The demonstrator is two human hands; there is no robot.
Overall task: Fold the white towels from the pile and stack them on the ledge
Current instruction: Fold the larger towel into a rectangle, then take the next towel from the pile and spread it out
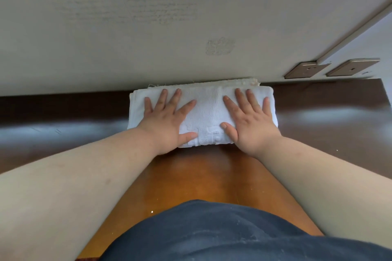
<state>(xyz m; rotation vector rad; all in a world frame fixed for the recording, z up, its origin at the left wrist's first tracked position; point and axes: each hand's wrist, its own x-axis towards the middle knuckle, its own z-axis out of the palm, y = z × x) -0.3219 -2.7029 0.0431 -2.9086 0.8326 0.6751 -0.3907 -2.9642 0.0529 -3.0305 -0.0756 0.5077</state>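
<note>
On the dark wooden ledge [63, 125], against the pale wall [148, 38], lies a folded white towel [206, 112], its long axis running left to right along the wall, with an embossed band on the near edge. Both hands press flat on it with fingers spread and straight: the left hand [167, 121] on its left half, the right hand [249, 121] on its right. Two wall sockets [307, 69] sit well to the right.

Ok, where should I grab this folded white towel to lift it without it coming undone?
Likely by its two short ends, one hand from each side. The folded towel lies flat and wide with its back edge against the wall, and the left hand and right hand already rest on top.
</note>
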